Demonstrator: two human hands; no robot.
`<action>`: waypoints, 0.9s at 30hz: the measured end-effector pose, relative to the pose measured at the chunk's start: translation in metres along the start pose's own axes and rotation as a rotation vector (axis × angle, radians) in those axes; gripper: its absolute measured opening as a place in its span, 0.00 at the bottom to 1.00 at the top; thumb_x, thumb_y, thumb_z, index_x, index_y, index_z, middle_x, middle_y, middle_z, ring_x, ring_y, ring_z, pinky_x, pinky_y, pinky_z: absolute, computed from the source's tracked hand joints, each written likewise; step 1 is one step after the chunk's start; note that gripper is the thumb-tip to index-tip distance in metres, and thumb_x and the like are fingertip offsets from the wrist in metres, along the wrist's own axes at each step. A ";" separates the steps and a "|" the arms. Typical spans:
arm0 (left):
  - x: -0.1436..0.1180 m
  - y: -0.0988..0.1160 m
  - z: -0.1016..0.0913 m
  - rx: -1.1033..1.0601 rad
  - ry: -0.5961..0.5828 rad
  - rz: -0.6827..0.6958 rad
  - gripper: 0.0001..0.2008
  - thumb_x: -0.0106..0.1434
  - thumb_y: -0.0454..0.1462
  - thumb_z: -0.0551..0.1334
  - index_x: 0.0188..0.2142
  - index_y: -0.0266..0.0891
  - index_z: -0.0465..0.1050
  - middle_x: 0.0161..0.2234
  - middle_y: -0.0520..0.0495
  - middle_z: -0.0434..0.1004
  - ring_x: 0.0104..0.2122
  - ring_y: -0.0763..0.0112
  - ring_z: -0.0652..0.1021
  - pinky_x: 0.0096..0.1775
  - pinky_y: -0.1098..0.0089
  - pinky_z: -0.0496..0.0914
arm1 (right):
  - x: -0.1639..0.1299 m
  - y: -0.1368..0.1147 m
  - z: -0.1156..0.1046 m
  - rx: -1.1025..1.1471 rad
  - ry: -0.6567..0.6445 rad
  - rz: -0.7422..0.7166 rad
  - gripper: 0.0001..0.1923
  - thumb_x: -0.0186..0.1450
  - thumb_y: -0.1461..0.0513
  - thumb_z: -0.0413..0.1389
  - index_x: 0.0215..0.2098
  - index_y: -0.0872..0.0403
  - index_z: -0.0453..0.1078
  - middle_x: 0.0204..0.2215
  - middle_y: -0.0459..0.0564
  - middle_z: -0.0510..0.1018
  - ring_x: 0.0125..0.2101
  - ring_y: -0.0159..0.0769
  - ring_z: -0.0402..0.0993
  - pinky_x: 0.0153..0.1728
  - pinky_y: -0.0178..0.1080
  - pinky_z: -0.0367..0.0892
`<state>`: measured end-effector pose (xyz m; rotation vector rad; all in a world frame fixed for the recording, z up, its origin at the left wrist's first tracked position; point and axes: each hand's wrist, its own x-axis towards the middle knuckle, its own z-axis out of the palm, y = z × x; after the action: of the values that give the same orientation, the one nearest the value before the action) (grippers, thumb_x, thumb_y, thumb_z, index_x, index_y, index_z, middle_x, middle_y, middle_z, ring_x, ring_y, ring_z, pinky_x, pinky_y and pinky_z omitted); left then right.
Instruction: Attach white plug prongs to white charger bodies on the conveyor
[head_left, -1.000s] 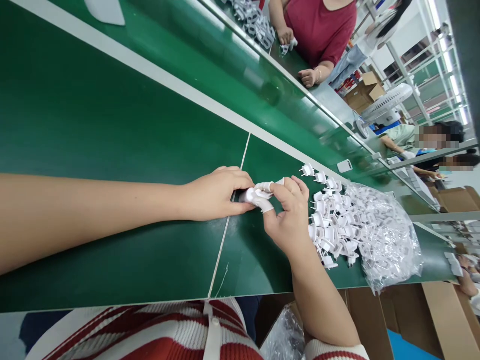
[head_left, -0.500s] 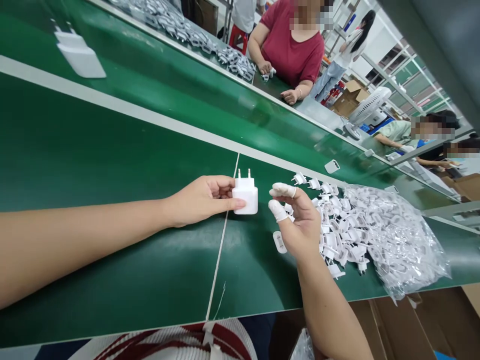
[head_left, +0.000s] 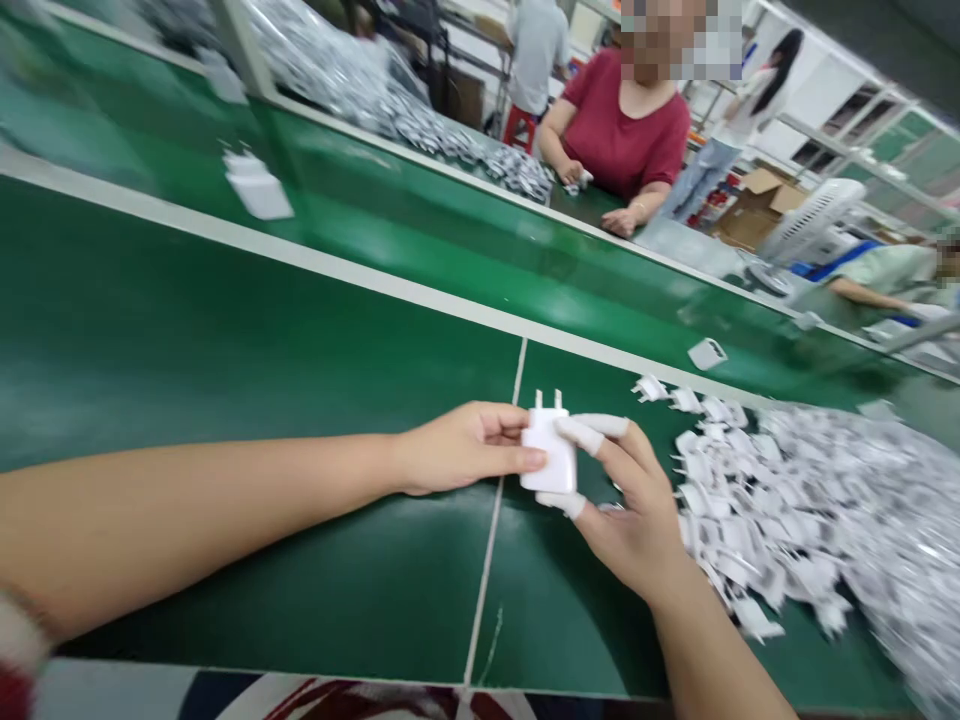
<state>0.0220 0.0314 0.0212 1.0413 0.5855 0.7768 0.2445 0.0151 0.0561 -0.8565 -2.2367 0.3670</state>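
Observation:
A white two-pin plug charger (head_left: 549, 462) is held upright above the green bench, its pins pointing away from me. My left hand (head_left: 469, 445) grips its left side, thumb on the front face. My right hand (head_left: 626, 490), with white finger cots on thumb and fingertips, closes around the charger's right side; fingers touch near its top and the thumb lies under its lower edge. Right of that hand lies a heap of loose white plug parts (head_left: 739, 510), partly inside a clear plastic bag (head_left: 892, 500).
Beyond a pale strip (head_left: 390, 285) runs a green conveyor belt carrying a white charger (head_left: 257, 187) at left and a white charger housing (head_left: 707, 353) at right. Across it, a person in a red shirt (head_left: 630, 130) sits by a pile of white parts (head_left: 517, 172). A fan (head_left: 814, 225) stands beyond.
My right hand has come in from the right, and its fingers now close on the charger that my left hand still holds. The view has shifted, and the belt's charger appears farther right.

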 end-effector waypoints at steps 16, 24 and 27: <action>0.010 -0.024 0.005 -0.598 -0.284 -0.210 0.27 0.64 0.47 0.50 0.49 0.31 0.78 0.45 0.37 0.77 0.48 0.55 0.77 0.61 0.56 0.61 | -0.006 -0.002 0.017 -0.184 0.145 -0.097 0.32 0.65 0.66 0.58 0.67 0.43 0.65 0.47 0.57 0.74 0.41 0.47 0.77 0.34 0.45 0.78; 0.011 -0.034 0.006 -0.662 -0.276 -0.173 0.27 0.61 0.46 0.55 0.52 0.30 0.77 0.44 0.37 0.79 0.49 0.56 0.78 0.60 0.60 0.62 | -0.008 -0.005 0.022 -0.176 0.209 -0.105 0.27 0.65 0.67 0.58 0.62 0.45 0.70 0.46 0.56 0.74 0.37 0.43 0.76 0.30 0.41 0.76; 0.012 -0.029 0.005 -0.628 -0.273 -0.108 0.25 0.64 0.47 0.56 0.51 0.30 0.77 0.43 0.36 0.79 0.49 0.55 0.77 0.59 0.59 0.62 | -0.007 0.001 0.025 -0.156 0.218 -0.081 0.26 0.65 0.67 0.58 0.61 0.46 0.71 0.45 0.55 0.74 0.39 0.43 0.77 0.34 0.41 0.78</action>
<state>0.0413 0.0303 -0.0042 0.5149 0.1383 0.6466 0.2313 0.0110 0.0348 -0.8399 -2.1083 0.0576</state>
